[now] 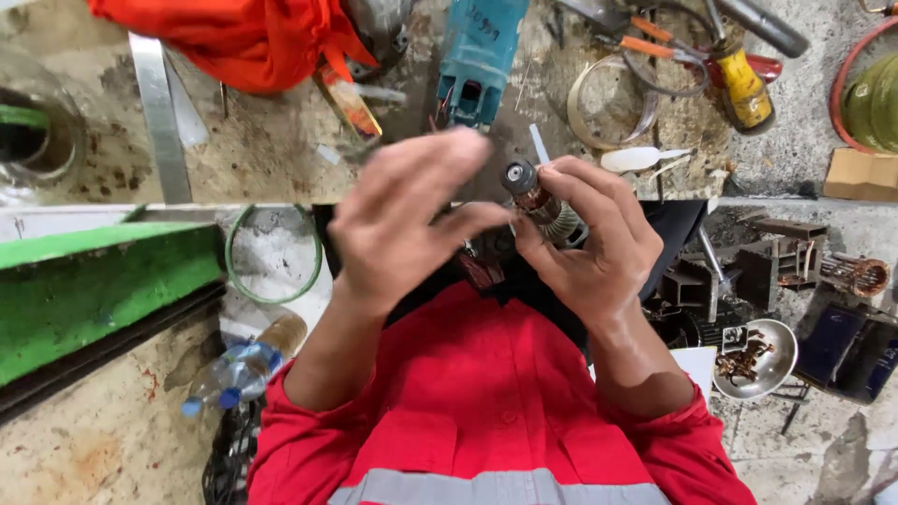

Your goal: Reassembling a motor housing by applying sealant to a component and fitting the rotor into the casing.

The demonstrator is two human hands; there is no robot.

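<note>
We saw the stained tabletop [262, 150] filling the top of the view, with a crumpled orange-red cloth [234, 37] lying at its far left part and a flat metal strip [159, 112] running across it beside that cloth; below the tabletop's edge a green painted beam [103, 281] slanted at the left, and the person's red shirt [486, 411] with a grey reflective band filled the bottom middle. A teal power-tool body [479, 61] lay on the tabletop straight beyond the hands, and a clear plastic bottle [238, 369] with blue caps lay low at the left near the person's elbow. A metal bowl [760, 360] holding rusty bits sat at the lower right, and a green wire ring [273, 254] hung just below the tabletop's edge. A yellow-handled tool [744, 86] and orange-handled pliers [655, 47] lay at the far right of the tabletop, near a clear ring [608, 103]. Our left hand [412, 220] was blurred, its fingers spread and loose, the fingertips just beside the part but gripping nothing that we could tell. Our right hand [589, 243] pinched a small motor armature [535, 198] between thumb and fingers, holding it tilted between both hands, above the lap and just short of the tabletop's edge
</note>
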